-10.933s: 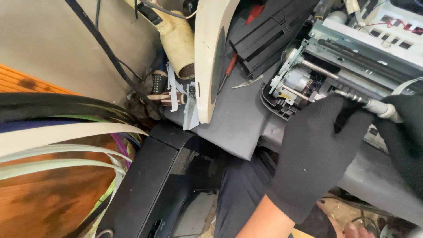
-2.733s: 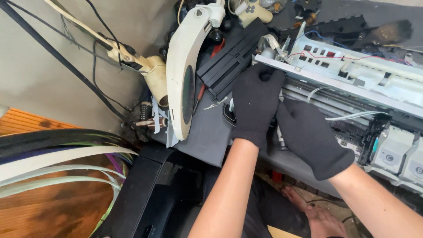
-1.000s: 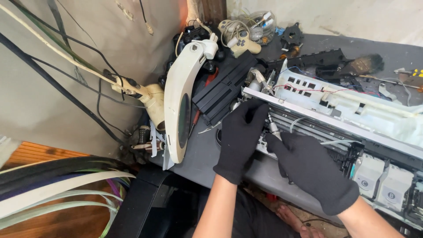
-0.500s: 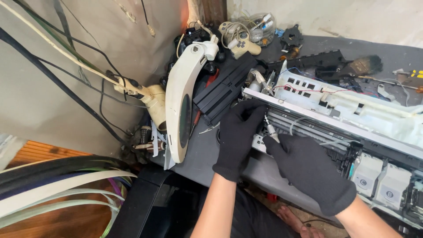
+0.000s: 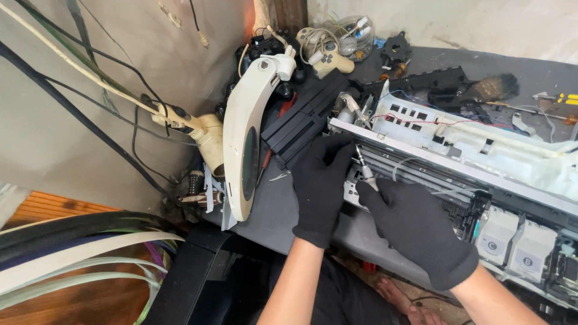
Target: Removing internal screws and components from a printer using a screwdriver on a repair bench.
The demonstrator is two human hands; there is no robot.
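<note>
Both my hands wear black gloves. My left hand (image 5: 321, 186) rests on the left end of an opened printer mechanism (image 5: 463, 150), fingers curled over its metal rail. My right hand (image 5: 415, 229) grips a screwdriver (image 5: 365, 170) whose metal shaft points up toward that same left corner of the frame. The screwdriver's handle is hidden inside the glove. The printer's white ink cartridges (image 5: 512, 241) sit at the right.
A white oval magnifier lamp (image 5: 247, 150) stands left of my hands on the grey table (image 5: 265, 213). A black plastic panel (image 5: 304, 120), a game controller (image 5: 328, 57), cables and a brush (image 5: 487, 87) lie behind. Curved strips and a wooden floor are at lower left.
The view and hands stay almost the same over the last second. My left hand's fingers have shifted slightly on the printer's corner; the screwdriver stays at the same spot.
</note>
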